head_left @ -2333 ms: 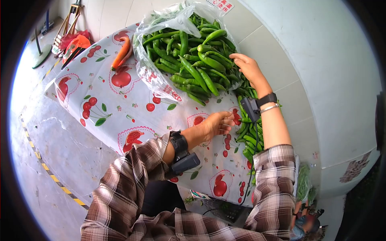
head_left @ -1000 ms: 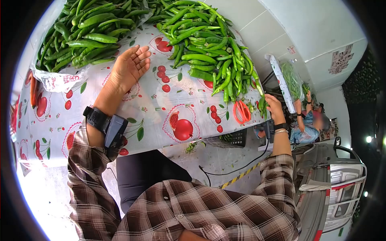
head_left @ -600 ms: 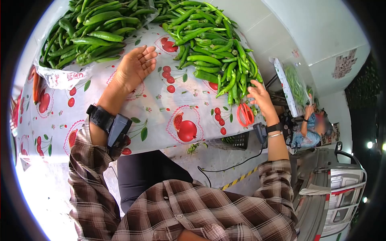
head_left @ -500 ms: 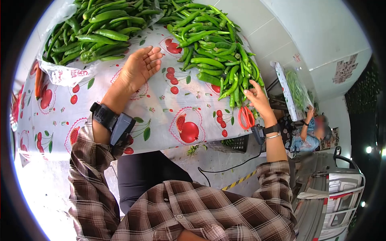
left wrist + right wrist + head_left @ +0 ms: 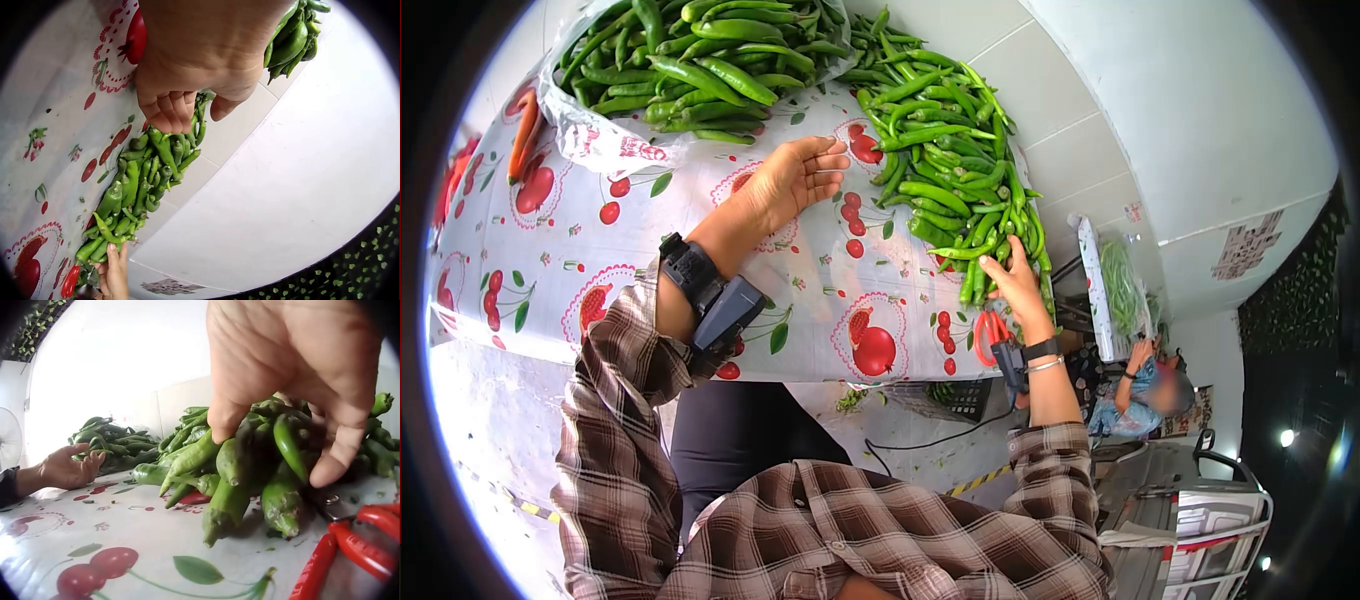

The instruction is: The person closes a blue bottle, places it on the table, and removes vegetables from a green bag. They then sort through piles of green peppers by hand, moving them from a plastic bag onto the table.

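right hand (image 5: 1012, 288) at centre right, fingers curled round the near end of the loose green peppers (image 5: 945, 165) on the counter (image 5: 600, 250), red scissors (image 5: 984, 338) just below it, left hand (image 5: 798, 178) relaxed and empty at centre, plastic bag (image 5: 595, 145) of more peppers at upper left

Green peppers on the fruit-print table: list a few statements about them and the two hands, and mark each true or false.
1. The right hand grips peppers at the near end of the loose pile of long green peppers. True.
2. The red-handled scissors lie on the fruit-print tablecloth beside the right wrist. True.
3. The left hand holds the scissors. False: it rests on the tablecloth with relaxed fingers and holds nothing.
4. Every pepper lies loose on the cloth. False: a clear plastic bag at the far left holds more green peppers.
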`<control>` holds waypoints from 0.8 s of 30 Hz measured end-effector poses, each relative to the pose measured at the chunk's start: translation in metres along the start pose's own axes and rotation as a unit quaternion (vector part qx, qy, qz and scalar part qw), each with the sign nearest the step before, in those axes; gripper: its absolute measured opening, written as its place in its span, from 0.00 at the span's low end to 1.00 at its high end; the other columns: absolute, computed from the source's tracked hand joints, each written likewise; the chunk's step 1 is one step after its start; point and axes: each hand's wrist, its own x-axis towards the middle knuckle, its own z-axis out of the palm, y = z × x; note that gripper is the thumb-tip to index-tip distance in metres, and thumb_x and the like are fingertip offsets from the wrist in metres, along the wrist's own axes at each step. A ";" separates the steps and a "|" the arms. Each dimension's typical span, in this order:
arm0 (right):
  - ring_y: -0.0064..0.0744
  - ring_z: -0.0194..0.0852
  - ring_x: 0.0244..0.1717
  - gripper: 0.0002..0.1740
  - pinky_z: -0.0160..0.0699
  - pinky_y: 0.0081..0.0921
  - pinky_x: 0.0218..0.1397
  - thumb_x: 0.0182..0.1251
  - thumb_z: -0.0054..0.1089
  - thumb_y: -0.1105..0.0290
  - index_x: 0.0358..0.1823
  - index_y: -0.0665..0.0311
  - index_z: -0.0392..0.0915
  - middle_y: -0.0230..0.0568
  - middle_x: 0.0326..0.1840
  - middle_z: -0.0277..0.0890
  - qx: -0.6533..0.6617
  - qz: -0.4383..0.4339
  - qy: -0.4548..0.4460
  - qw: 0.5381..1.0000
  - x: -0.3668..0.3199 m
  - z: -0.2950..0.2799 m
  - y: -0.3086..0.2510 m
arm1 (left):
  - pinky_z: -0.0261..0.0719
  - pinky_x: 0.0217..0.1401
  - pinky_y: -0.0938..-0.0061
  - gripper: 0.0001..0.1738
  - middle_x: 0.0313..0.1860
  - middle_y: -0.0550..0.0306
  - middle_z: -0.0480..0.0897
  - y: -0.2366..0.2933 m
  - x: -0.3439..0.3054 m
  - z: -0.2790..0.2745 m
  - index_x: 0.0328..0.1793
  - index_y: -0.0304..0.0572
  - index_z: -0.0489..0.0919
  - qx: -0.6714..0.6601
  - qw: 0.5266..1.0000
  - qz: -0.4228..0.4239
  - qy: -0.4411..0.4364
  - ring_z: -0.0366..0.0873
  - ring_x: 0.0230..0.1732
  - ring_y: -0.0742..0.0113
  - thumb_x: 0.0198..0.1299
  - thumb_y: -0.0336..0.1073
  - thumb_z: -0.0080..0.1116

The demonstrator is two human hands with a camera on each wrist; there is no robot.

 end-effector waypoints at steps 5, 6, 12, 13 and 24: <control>0.29 0.72 0.38 0.50 0.73 0.22 0.27 0.50 0.67 0.58 0.69 0.64 0.46 0.50 0.58 0.65 -0.022 -0.019 0.010 1.000 -0.006 0.013 -0.016 | 0.76 0.43 0.80 0.13 0.37 0.62 0.79 -0.001 0.000 0.001 0.47 0.41 0.75 0.010 1.000 -0.005 0.004 0.75 0.35 0.74 0.62 0.40 0.49; 0.27 0.72 0.34 0.50 0.72 0.22 0.27 0.49 0.68 0.59 0.69 0.65 0.47 0.49 0.56 0.67 -0.023 -0.017 0.008 1.000 -0.007 0.015 -0.018 | 0.76 0.43 0.80 0.13 0.37 0.62 0.79 -0.001 0.000 0.000 0.47 0.41 0.75 0.010 1.000 -0.002 0.003 0.75 0.35 0.74 0.62 0.40 0.49; 0.32 0.71 0.43 0.48 0.72 0.24 0.42 0.48 0.69 0.66 0.67 0.69 0.49 0.50 0.56 0.67 -0.002 -0.044 0.008 0.999 -0.010 0.026 -0.022 | 0.76 0.43 0.80 0.13 0.37 0.63 0.78 -0.001 0.001 0.001 0.47 0.41 0.75 0.017 1.000 -0.007 0.007 0.75 0.35 0.75 0.62 0.40 0.49; 0.34 0.69 0.49 0.47 0.69 0.26 0.50 0.47 0.69 0.68 0.66 0.71 0.49 0.52 0.56 0.67 0.002 -0.063 0.010 0.998 -0.009 0.028 -0.020 | 0.76 0.43 0.80 0.13 0.37 0.63 0.78 -0.001 0.002 0.001 0.47 0.41 0.75 0.018 1.000 -0.005 0.007 0.75 0.35 0.75 0.62 0.40 0.49; 0.42 0.67 0.54 0.49 0.70 0.30 0.53 0.43 0.71 0.64 0.65 0.72 0.52 0.58 0.56 0.61 -0.001 -0.116 0.038 0.992 -0.010 0.050 -0.022 | 0.77 0.43 0.79 0.15 0.38 0.62 0.78 0.001 -0.001 0.003 0.49 0.38 0.75 0.034 0.999 0.006 0.007 0.75 0.36 0.73 0.63 0.39 0.47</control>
